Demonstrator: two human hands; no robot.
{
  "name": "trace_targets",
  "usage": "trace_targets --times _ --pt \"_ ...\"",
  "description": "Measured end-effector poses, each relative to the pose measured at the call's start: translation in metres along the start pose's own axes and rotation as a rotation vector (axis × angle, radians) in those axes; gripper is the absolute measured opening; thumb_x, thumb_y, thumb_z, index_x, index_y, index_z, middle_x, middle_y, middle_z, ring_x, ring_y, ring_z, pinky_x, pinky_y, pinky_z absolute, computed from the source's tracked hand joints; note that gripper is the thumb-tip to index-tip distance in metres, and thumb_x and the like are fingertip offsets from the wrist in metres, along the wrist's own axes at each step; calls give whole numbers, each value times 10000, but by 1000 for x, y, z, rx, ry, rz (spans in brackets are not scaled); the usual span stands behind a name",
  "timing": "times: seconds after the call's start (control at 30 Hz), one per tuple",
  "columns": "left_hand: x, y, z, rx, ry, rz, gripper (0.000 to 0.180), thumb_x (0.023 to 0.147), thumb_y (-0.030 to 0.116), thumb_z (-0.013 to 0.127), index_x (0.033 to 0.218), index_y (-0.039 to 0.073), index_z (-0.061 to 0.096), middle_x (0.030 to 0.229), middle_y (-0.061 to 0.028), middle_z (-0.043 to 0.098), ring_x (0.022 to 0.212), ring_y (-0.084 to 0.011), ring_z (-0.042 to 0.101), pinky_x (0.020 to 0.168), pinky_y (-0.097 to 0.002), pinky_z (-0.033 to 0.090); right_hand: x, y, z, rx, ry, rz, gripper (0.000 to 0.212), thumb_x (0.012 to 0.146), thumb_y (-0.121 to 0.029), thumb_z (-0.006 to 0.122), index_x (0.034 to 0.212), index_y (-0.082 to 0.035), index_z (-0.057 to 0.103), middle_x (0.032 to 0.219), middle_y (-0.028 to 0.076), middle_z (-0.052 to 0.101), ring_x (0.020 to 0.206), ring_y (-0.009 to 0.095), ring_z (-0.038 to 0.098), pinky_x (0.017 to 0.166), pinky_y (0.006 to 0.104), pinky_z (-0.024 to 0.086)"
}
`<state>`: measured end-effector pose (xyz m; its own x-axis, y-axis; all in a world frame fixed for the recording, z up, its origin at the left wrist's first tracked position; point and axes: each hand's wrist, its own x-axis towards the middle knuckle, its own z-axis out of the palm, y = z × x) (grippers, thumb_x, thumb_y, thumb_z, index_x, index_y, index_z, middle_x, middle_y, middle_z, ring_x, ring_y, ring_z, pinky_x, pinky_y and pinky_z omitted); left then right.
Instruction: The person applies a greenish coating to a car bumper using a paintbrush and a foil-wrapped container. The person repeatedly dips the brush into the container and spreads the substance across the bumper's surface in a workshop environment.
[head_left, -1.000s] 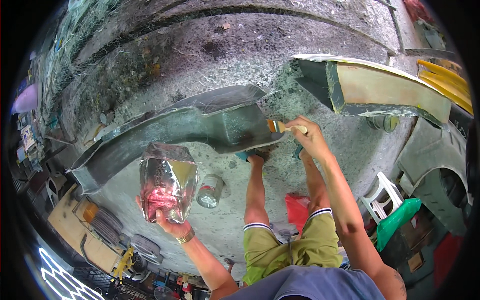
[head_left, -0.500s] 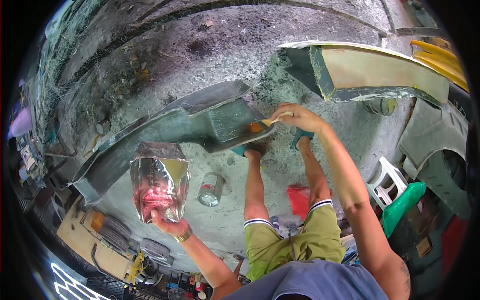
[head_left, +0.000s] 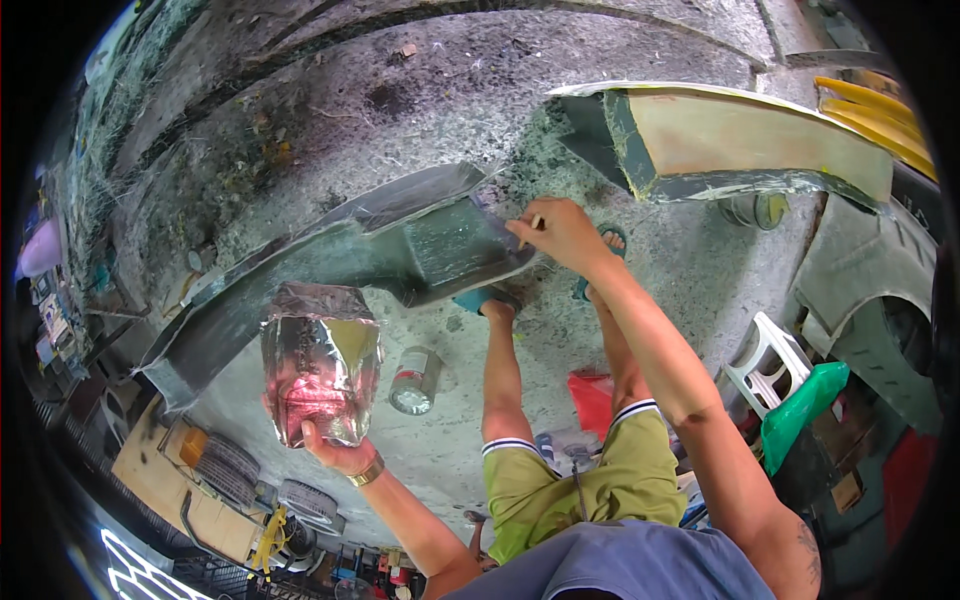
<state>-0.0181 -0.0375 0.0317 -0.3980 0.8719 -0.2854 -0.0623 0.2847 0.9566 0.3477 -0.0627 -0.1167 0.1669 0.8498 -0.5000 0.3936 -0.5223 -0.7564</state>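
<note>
My left hand [head_left: 338, 449] is closed around the lower part of a shiny, crinkled see-through container [head_left: 322, 370] with pinkish reflections, held upright above the floor. My right hand [head_left: 560, 232] grips a paintbrush by its pale wooden handle [head_left: 537, 221]; the hand and the angle hide its bristles. That hand is over the right end of a long, dark grey moulded panel [head_left: 360, 255], which lies on the concrete. The panel's inner recess looks wet and glossy. I cannot tell whether the bristles touch it.
A metal can [head_left: 414, 380] stands between the container and my feet. A second moulded panel [head_left: 765, 135] with a tan face lies at the far right, beside another can [head_left: 755, 211]. A white plastic chair [head_left: 768, 365], a green sheet [head_left: 803, 415] and a red piece [head_left: 591, 400] are near my legs.
My right hand has moved left and a little nearer, turning the brush so its bristles no longer show. My right foot has shifted. The left hand and container stay nearly still.
</note>
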Motion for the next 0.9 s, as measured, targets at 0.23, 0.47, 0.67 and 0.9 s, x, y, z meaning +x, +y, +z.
trace_targets --times 0.23,0.47,0.67,0.9 --pt "2 -2 -13 -19 16 19 669 836 415 586 1367 57 395 1337 -100 470 1206 -267 472 973 -452 408 8 -6 12 113 -115 43 264 853 -269 641 810 -10 662 700 122 655 673 262 643 627 376 478" --pt "5 1 -16 3 1 16 665 838 412 588 1370 61 395 1343 -100 466 1217 -266 465 978 -448 404 23 -26 11 194 -38 31 294 852 -251 650 737 18 617 627 130 619 568 243 628 553 364 465" --pt "10 5 -13 4 1 17 659 842 410 587 1365 55 402 1339 -102 473 1220 -265 462 994 -448 387 39 -35 7 369 111 24 284 860 -229 662 723 18 632 589 77 604 521 138 586 481 295 443" --pt "14 9 -16 36 -25 49 631 842 394 585 1335 36 425 1325 -103 478 1200 -258 471 974 -443 393 12 -25 -6 675 287 129 184 852 -173 687 776 -8 658 672 8 600 546 62 528 498 232 435"
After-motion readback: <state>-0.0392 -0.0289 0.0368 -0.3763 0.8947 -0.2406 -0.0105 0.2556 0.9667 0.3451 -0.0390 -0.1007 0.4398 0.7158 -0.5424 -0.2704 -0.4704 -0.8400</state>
